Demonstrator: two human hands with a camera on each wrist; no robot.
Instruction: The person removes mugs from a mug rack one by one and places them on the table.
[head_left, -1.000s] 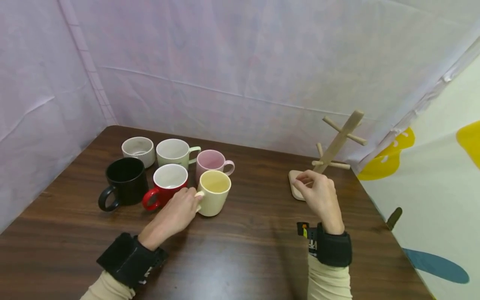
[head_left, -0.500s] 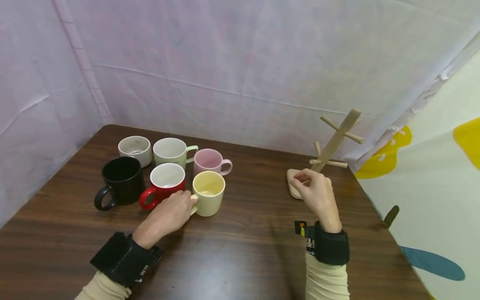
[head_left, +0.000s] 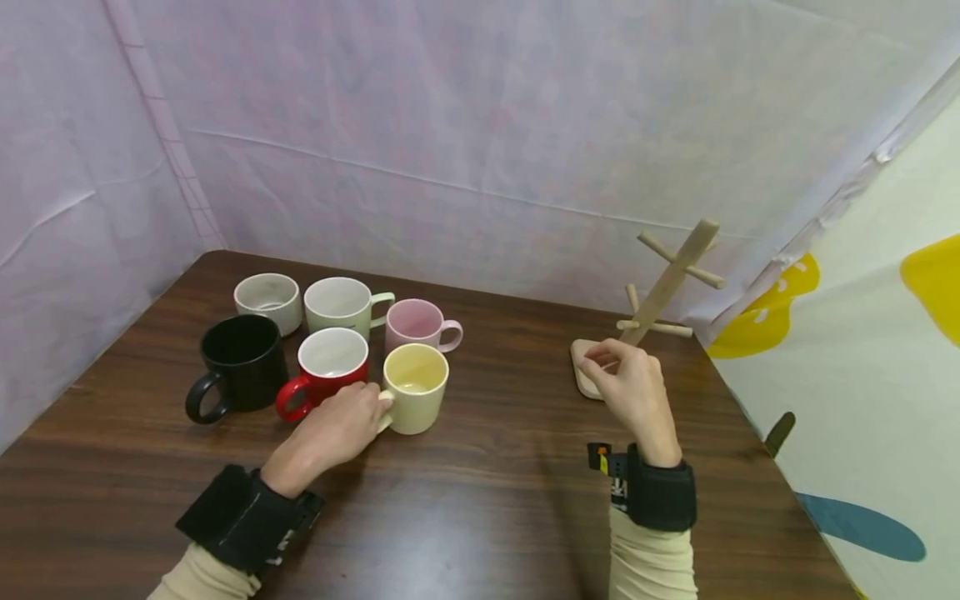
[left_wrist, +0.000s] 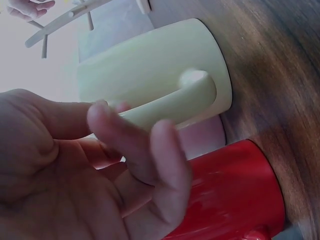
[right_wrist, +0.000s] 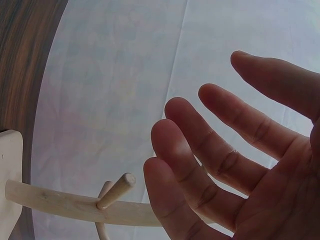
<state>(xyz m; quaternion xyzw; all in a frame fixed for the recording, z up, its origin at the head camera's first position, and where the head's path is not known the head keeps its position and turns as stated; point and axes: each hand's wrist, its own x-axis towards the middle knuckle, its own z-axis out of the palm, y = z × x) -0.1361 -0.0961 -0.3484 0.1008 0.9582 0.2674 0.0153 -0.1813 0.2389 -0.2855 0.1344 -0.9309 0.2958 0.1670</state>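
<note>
My left hand (head_left: 341,427) pinches the handle of a pale yellow mug (head_left: 416,402), which stands upright at the front right of a group of mugs. In the left wrist view, the thumb and index finger meet at the yellow mug's handle (left_wrist: 172,104), while other fingers curl beside it. Just behind my left hand is a red mug (head_left: 341,382) with a white inside. A pink mug (head_left: 414,323) stands behind the yellow one. My right hand (head_left: 637,398) hovers in front of a wooden mug tree (head_left: 666,293), its fingers loosely curved and holding nothing.
A black mug (head_left: 251,371), a whitish cup (head_left: 281,312) and a white mug (head_left: 337,312) with a pale green handle fill the left of the brown table (head_left: 480,492). Pale fabric (head_left: 487,150) hangs behind the table.
The yellow mug has shifted slightly left with my left hand and leans less. My right hand keeps its place by the mug tree. The head view has swung slightly.
</note>
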